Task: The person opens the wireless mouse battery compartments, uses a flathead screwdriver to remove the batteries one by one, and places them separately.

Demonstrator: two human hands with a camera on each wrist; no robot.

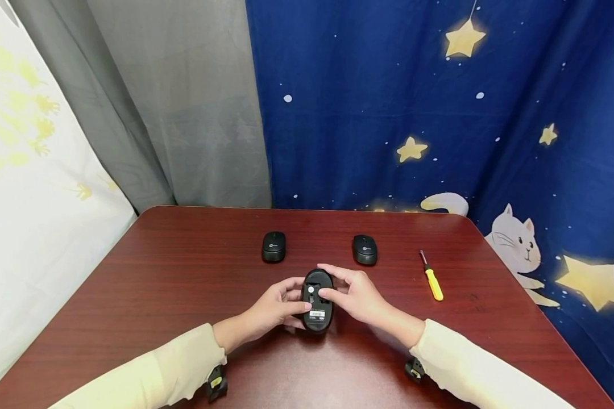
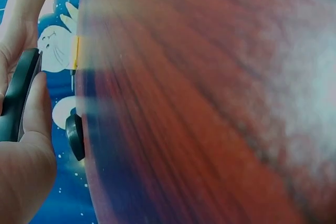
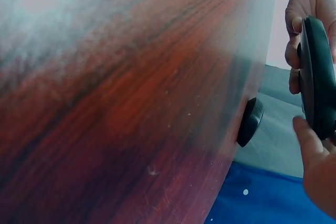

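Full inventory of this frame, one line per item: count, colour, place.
held mouse: 1, black, upside down with its underside and white label facing up, above the table near the front middle, gripped by both hands
other mice: 2, black, right way up on the table behind the hands, the second to the right of the first
screwdriver: 1, yellow handle with a dark shaft, lying on the table right of the mice
table: 1, dark red wood grain
backdrop cloths: blue with stars and a cat at right, grey in the middle, white with yellow print at left
left hand: 1, cream sleeve, holds the mouse's left side
right hand: 1, cream sleeve, holds its right side, thumb on the underside
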